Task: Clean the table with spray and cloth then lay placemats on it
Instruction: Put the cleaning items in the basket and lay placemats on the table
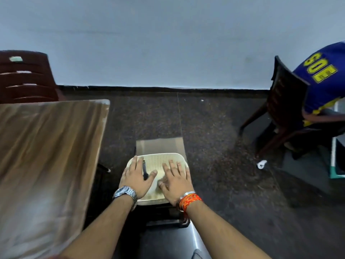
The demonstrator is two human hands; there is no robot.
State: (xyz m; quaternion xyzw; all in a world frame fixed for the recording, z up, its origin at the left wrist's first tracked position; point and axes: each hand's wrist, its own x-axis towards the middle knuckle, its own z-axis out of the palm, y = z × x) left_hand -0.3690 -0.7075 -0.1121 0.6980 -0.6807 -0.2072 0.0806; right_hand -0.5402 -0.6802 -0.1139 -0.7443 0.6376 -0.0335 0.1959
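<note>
Both hands lie flat with fingers spread on the cream placemats [158, 161], which rest on a dark stool just right of the table [46, 146]. The left hand [137, 177] presses the side nearer the table, a dark pen-like thing under its fingers; the right hand [175, 181] covers the far side. The stack's long axis runs away from the person, so carrying it to the table likely means a swing leftward, left hand leading.

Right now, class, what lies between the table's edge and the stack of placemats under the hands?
In the head view, only bare dark floor separates the table from the placemats.
</note>
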